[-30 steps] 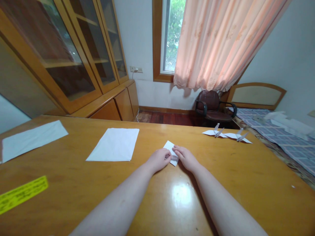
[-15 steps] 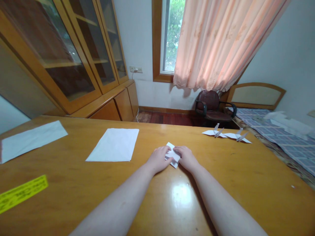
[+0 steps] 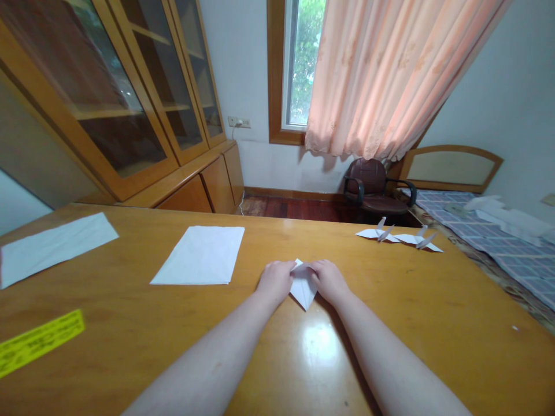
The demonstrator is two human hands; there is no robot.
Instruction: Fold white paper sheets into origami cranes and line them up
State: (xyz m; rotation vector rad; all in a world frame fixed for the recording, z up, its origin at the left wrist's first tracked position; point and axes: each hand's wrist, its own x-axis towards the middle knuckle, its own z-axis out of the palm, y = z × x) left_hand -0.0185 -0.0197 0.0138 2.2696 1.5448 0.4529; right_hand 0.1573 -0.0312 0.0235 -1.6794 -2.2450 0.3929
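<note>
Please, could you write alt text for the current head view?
A person's left hand and right hand hold a small folded white paper on a wooden desk. White sheets lie to the left, two folded paper figures to the right.

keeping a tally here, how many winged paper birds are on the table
2. The left bird sits near the far edge of the table, at right; the right bird is just beside it. None appears hidden.

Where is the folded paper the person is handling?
In the head view, the folded paper is below centre, between the left hand and the right hand, right of the nearest flat sheet.
</note>
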